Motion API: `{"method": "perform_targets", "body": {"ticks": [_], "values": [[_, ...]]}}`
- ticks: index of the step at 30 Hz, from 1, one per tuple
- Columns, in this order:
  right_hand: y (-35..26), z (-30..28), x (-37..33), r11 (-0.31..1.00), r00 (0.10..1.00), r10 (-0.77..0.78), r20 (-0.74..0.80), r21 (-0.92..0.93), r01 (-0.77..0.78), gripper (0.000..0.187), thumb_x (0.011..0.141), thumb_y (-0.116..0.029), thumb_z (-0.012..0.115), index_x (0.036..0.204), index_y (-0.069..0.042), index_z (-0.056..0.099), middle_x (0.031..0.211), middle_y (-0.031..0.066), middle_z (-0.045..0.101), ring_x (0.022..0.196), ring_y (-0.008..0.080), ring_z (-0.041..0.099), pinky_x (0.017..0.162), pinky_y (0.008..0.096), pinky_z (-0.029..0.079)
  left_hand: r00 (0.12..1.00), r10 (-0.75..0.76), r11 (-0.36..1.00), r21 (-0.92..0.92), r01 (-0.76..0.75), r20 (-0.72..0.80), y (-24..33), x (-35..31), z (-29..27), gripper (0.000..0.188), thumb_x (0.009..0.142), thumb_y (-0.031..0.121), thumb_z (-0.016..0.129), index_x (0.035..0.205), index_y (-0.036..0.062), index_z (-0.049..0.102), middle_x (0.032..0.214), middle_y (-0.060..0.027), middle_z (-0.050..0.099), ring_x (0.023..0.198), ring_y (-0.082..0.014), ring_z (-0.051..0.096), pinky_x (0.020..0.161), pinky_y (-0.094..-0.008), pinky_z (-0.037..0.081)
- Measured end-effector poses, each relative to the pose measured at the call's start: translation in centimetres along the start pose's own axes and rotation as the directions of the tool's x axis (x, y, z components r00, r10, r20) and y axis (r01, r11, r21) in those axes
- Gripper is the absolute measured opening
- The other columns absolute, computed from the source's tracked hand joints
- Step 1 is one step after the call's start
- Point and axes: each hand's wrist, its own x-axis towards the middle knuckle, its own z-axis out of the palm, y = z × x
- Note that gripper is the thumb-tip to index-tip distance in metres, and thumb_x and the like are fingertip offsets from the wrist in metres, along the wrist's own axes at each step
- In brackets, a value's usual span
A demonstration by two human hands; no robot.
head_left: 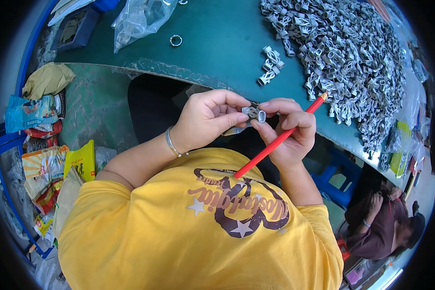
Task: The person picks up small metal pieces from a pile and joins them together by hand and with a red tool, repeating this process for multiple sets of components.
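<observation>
biggest thing in front of you is the green tabletop (217, 48), running across the top of the view. next up is the huge heap (345, 60) of small grey pieces covering its right side. there's also a co-worker (382, 222) off at the lower right, and a clear plastic bag (142, 21) near the far edge on the left.

now your hands. your left hand (203, 116) has its grip closed to a narrow pinch, thumb and forefinger on the ribbed end of one piece. your right hand (292, 130) has its grip pinched at the other end, around the oval opening, and also carries a red pencil (275, 142) slanted across the fingers, one end toward the heap and the other over your shirt.

smaller again: a little cluster (270, 65) of pieces sits apart, just left of the heap. then the grey piece (253, 114) itself, held between both hands just off the near edge, and a tiny ring-shaped part (176, 40) alone beyond it.

progress-wise, i'd say one piece is mid-handling. can't tell if the heap is done or waiting, so no idea how much is left, tbh.
</observation>
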Motion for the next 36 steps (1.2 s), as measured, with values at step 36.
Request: {"method": "perform_targets", "body": {"ticks": [36], "values": [[0.9, -1.6, 0.5, 0.814, 0.904, 0.419, 0.086, 0.406, -0.416, 0.023, 0.080, 0.007, 0.059, 0.081, -0.004, 0.039, 0.095, 0.0178, 0.058, 0.083, 0.0200, 0.062, 0.071, 0.0267, 0.052, 0.936, 0.351, 0.883, 0.324, -0.339, 0.023, 1.4, 0.6, 0.2, 0.024, 0.075, -0.011, 0.063, 0.097, -0.0058, 0.056, 0.094, -0.0120, 0.060, 0.081, -0.0141, 0.061, 0.072, -0.0229, 0.051]]}}
